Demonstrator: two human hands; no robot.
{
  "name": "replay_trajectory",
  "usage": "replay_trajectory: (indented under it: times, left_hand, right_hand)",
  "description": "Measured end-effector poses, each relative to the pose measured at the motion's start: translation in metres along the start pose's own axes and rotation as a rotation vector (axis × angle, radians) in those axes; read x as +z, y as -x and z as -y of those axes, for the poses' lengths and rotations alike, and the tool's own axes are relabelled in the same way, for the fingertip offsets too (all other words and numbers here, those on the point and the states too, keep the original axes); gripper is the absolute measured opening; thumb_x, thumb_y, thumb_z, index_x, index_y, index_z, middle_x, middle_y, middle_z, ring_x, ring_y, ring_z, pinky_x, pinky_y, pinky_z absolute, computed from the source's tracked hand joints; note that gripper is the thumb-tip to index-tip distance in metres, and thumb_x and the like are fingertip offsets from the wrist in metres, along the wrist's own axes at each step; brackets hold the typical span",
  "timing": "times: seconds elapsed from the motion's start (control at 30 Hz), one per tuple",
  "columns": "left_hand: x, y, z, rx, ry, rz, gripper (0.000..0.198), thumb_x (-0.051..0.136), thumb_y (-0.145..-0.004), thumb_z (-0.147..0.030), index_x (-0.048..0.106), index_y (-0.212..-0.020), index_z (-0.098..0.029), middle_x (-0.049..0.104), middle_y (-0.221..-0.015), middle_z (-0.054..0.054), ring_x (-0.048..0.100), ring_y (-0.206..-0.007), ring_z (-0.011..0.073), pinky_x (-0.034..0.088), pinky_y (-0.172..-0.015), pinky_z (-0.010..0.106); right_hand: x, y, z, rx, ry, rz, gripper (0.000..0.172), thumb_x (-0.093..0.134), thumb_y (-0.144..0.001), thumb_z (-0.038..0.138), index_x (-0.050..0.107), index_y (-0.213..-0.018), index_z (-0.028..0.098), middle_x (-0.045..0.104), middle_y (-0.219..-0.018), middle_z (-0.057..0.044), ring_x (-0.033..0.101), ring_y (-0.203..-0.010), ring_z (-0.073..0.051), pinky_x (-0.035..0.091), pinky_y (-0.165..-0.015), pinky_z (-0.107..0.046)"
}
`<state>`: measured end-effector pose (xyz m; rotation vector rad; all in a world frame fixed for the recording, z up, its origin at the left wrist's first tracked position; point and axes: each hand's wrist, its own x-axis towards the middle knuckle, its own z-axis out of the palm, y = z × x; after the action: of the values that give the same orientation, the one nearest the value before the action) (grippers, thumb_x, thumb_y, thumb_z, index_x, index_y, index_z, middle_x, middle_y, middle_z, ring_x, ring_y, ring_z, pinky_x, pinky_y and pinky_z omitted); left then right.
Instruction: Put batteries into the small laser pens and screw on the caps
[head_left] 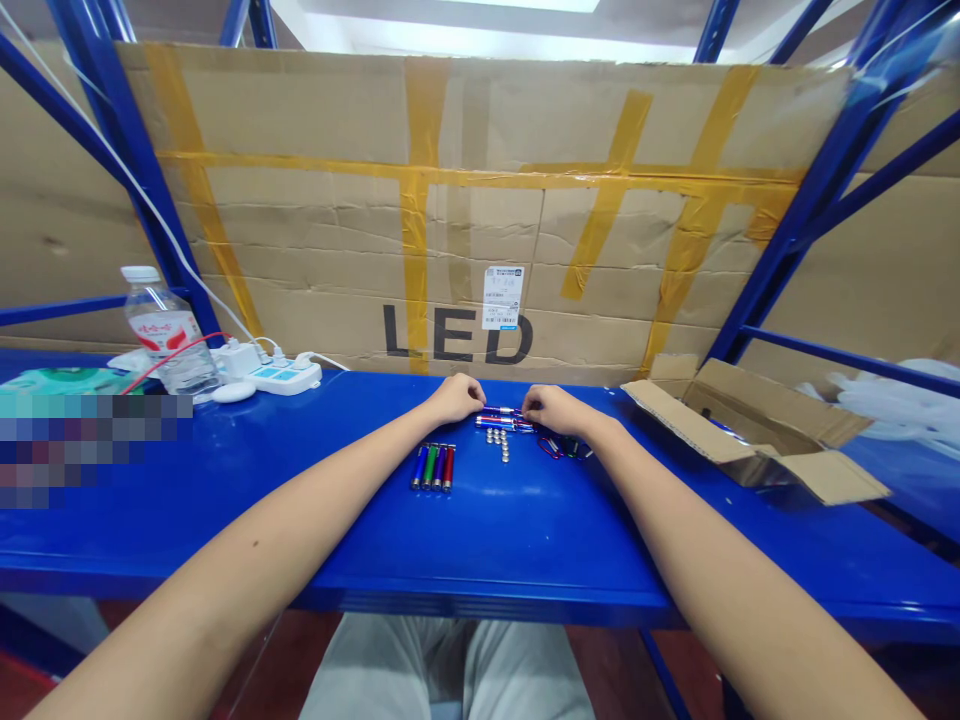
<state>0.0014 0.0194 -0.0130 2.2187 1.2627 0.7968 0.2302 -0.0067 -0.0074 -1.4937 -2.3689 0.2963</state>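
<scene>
My left hand (pixel 459 398) is closed in a pinch at the left end of a slim blue-and-red metal flashlight tube (pixel 501 410) near the back of the table. Opposite it, my right hand (pixel 556 408) curls its fingers round the tube's right end. Just in front lies a second tube, mostly blue (pixel 495 424), partly hidden on the right by my fingers. Several silver button cells (pixel 497 437) sit in short rows close by. Four-colour order shows in a row of tubes (pixel 432 467): blue, green, dark blue or purple, red. Small carabiner clips (pixel 551 448) lie below my right hand.
An open cardboard box (pixel 720 425) stands on the right of the blue table (pixel 360 545). To the left are a water bottle (pixel 166 335) and a white power strip (pixel 285 376) with cables. A tall cardboard sheet (pixel 315 260) closes off the back between blue shelf posts.
</scene>
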Motion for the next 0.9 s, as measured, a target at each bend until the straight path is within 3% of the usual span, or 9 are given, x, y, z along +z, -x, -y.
replay_trajectory:
  times: [0.4, 0.9]
  left_hand:
    - [-0.007, 0.005, -0.006, 0.017, -0.006, 0.05, 0.011, 0.065, -0.072, -0.013, 0.075, -0.074, -0.016, 0.075, -0.082, 0.005, 0.067, -0.08, 0.0192, 0.05, -0.077, 0.03]
    - [-0.007, 0.007, -0.01, 0.022, -0.024, 0.094, 0.012, 0.063, -0.075, -0.012, 0.074, -0.077, -0.016, 0.074, -0.085, 0.006, 0.066, -0.082, 0.0188, 0.049, -0.079, 0.03]
  right_hand:
    - [-0.012, 0.016, 0.023, -0.05, 0.06, -0.046, 0.012, 0.055, -0.082, 0.014, 0.065, -0.079, 0.02, 0.07, -0.082, -0.005, 0.059, -0.069, -0.016, 0.04, -0.062, -0.026]
    - [-0.006, 0.022, 0.023, 0.014, 0.063, -0.011, 0.01, 0.057, -0.084, 0.021, 0.064, -0.077, 0.021, 0.071, -0.079, -0.004, 0.061, -0.068, -0.016, 0.042, -0.061, -0.026]
